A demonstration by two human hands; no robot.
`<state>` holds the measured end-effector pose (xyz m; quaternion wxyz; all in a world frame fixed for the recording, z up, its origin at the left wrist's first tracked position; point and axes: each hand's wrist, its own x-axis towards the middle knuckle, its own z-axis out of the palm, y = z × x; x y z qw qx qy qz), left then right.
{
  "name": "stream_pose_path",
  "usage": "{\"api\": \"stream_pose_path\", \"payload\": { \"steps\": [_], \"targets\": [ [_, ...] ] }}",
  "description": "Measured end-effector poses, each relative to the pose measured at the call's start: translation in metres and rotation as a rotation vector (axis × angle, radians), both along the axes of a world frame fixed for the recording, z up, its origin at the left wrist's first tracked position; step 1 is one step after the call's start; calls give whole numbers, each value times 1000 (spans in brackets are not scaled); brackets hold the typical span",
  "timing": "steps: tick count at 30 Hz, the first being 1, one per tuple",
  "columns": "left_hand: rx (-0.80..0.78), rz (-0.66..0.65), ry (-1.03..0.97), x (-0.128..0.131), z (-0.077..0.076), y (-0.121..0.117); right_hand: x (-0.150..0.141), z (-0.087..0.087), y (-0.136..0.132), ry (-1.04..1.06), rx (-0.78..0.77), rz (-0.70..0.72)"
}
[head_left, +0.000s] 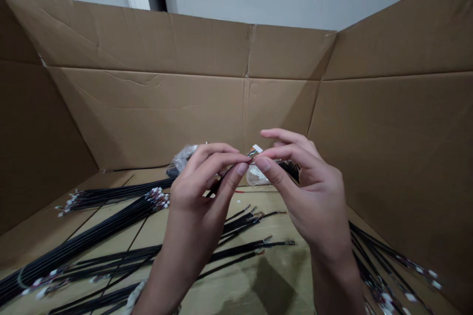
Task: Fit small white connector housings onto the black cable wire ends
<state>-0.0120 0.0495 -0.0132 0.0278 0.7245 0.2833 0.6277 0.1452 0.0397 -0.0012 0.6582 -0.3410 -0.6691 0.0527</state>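
Note:
My left hand (199, 194) is closed in a pinch on a black cable (217, 186), close to the end where thin wires come out. The cable runs back under the palm. My right hand (314, 184) pinches with thumb and index finger at the tip of those wires, its other fingers raised. What exactly lies between the right fingertips is too small and covered to make out. Just behind the fingertips a white connector (257, 148) with coloured wires shows; whether it belongs to the held cable I cannot tell.
Cardboard walls (177, 108) enclose the work surface. A tied cable bundle (84, 231) and another bundle (121, 193) lie at left. Loose cables (240, 247) with bare ends lie below my hands, more connector-ended cables (388, 256) at right. Clear plastic bags (184, 157) stand at the back.

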Motion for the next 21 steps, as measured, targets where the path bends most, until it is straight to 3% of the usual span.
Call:
{"api": "stream_pose_path", "payload": {
  "steps": [7,15,21],
  "targets": [
    [-27,6,-36,-3,1,0,2,1,0,-14,-78,28],
    [-137,-111,-112,-3,4,0,6,-1,-5,-49,-184,86],
    [-87,-67,-80,-1,5,-2,6,3,-6,119,-270,168]
  ]
}}
